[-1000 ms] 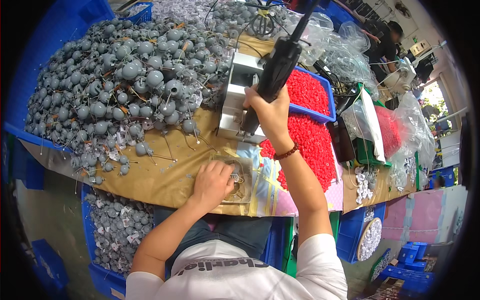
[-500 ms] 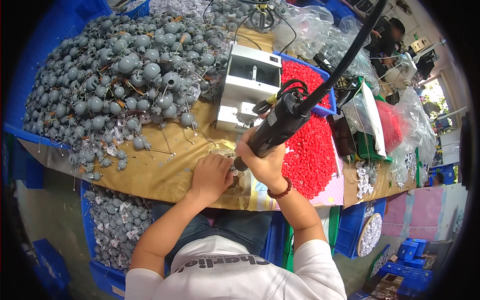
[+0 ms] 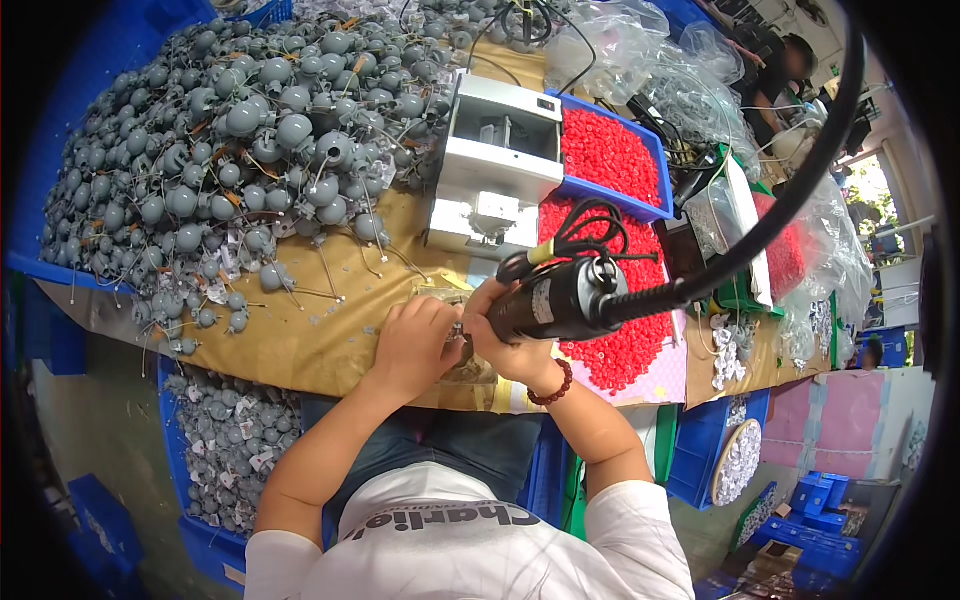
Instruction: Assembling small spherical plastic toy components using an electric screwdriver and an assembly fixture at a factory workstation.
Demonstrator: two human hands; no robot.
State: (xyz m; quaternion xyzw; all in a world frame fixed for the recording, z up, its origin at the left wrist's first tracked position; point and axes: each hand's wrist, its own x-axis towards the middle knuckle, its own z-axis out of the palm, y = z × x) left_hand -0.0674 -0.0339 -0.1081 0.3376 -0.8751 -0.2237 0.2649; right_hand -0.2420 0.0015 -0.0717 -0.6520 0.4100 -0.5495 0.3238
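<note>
My right hand point(image 3: 508, 345) is wrapped round a black power screwdriver point(image 3: 548, 305), which lies tilted well over, its thick cable end to the right. Its tip is hidden by my hand. Close beside it, my left hand point(image 3: 415, 345) has its fingers curled down against a small piece near the table's front edge; hidden under the fingers, its kind does not show. A black cable bundle with a yellow band point(image 3: 545, 250) hangs at the screwdriver. Just beyond my hands stands a white-and-grey metal machine point(image 3: 490, 210) with an open top compartment.
Grey ball-shaped parts with wires point(image 3: 230, 150) heap up on the left. To the right lie loose red pieces point(image 3: 625, 350), with more in a blue tray point(image 3: 640, 207). A thick black cable point(image 3: 790, 200) arches over the right side. A person point(image 3: 775, 75) sits far right.
The screwdriver has tipped from steep to nearly level, and its cable has swung right. My right hand has turned with it and come slightly left. My left hand stays nearly in place.
</note>
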